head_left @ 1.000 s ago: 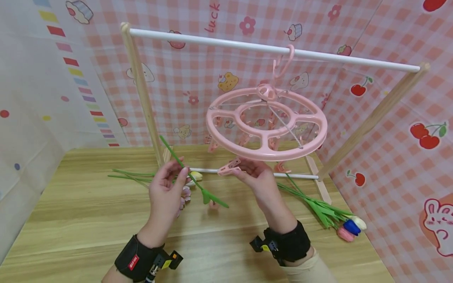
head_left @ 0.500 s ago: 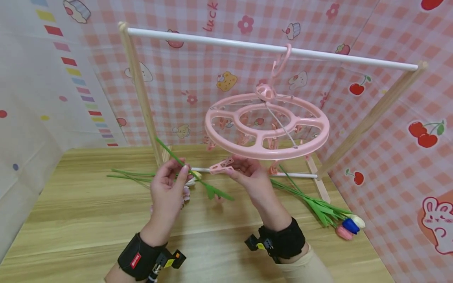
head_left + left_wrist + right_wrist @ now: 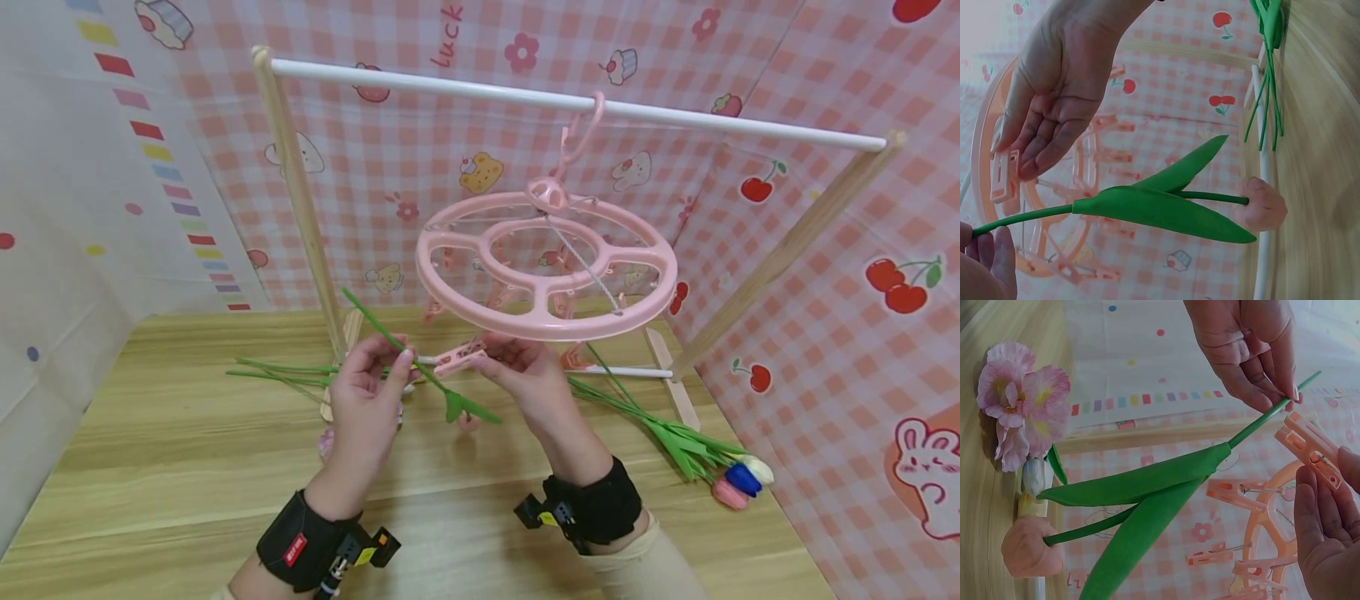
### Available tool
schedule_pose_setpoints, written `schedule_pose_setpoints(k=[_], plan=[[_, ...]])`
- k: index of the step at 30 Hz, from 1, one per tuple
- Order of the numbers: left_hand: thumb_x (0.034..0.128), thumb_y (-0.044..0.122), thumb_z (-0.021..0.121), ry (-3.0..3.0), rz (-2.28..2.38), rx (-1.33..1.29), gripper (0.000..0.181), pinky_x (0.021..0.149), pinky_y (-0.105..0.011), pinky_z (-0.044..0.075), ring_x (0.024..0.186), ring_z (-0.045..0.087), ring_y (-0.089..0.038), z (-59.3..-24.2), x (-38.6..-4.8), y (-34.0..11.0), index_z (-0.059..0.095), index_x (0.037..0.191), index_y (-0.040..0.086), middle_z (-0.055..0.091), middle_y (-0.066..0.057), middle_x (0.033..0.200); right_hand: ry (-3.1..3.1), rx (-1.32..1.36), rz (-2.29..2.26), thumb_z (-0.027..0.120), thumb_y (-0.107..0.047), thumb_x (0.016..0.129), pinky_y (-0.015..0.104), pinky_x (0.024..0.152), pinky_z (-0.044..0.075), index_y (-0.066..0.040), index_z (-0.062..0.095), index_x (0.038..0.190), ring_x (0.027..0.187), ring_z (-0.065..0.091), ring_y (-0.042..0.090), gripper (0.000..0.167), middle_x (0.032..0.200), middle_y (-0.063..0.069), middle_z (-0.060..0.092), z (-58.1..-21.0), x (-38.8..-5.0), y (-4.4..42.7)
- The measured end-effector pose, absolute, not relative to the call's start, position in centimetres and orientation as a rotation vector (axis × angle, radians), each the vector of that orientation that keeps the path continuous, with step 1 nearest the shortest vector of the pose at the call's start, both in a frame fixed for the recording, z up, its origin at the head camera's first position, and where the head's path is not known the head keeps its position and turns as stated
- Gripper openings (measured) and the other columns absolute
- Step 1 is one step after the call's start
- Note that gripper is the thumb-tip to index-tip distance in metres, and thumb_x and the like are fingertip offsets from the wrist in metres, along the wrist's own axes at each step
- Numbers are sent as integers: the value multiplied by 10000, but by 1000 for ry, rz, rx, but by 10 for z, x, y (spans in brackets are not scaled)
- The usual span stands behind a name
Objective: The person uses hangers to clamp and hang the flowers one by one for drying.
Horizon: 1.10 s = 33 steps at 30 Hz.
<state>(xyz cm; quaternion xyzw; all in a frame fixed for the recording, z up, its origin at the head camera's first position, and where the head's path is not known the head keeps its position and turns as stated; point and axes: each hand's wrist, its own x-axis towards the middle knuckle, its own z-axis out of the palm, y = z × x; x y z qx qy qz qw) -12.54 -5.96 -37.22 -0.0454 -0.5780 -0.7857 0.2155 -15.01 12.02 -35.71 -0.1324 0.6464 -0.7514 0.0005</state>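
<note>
My left hand (image 3: 369,396) pinches the green stem of an artificial tulip (image 3: 1166,212) between thumb and fingers. The tulip slants downward, its peach flower head (image 3: 1033,547) at the low end. Between thumb and fingers, my right hand (image 3: 528,375) grips a pink clothespin (image 3: 1311,449) under the near rim of a round pink clip hanger (image 3: 551,323). The clothespin points left, toward the stem near my left fingertips. In the right wrist view a small gap shows between clothespin and stem. The tulip's head is mostly hidden by its leaves in the head view.
The hanger hooks over a white rod (image 3: 450,89) on a wooden frame (image 3: 300,196). Other pink clothespins (image 3: 1235,490) dangle below it. Tulips (image 3: 678,442) lie on the table at right. Stems (image 3: 281,371) and a pink-purple flower (image 3: 1025,403) lie at left, partly behind my left hand.
My right hand has moved left with the clothespin, and the hanger has shifted left too. The clothespin's two arms now lie nearer to parallel. My left hand and the tulip have moved slightly right.
</note>
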Motion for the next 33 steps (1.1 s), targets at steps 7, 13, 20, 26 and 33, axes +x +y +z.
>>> schedule_pose_setpoints(k=[7,13,20,26,33], plan=[[858,-9,655,-1586,-2164,-183,153,738,-266,590,857,601,-139,-373,-126,-58,608,1003,-6,628,-60,916,2088,-500,-2313,687,41,819,209,737,561,82,608,978,813,635,90,182,864,-61,682,-359,-151,119],[867,15,653,-1577,-2157,-224,166,733,-257,589,853,600,-149,-371,-126,-57,604,1016,-39,632,-63,916,2132,-449,-2280,668,56,830,203,734,554,142,573,1010,810,627,85,221,852,-72,672,-359,-151,118],[874,17,645,-1591,-2137,-240,220,736,-236,584,865,598,-149,-371,-127,-57,574,1050,-93,628,-83,936,2132,-415,-2249,668,43,836,208,749,557,75,599,1000,829,627,93,180,867,-65,671,-356,-150,118],[870,4,643,-1597,-2130,-234,241,743,-232,583,873,602,-142,-370,-127,-56,562,1061,-118,629,-43,935,2114,-422,-2255,668,54,830,203,741,558,81,595,999,825,626,92,185,867,-68,670,-356,-149,118],[873,24,649,-1618,-2129,-215,290,744,-238,584,878,605,-156,-370,-127,-55,546,1082,-148,631,-39,942,2160,-397,-2217,665,55,833,198,743,558,130,571,1040,832,626,85,239,870,-70,665,-356,-150,118]])
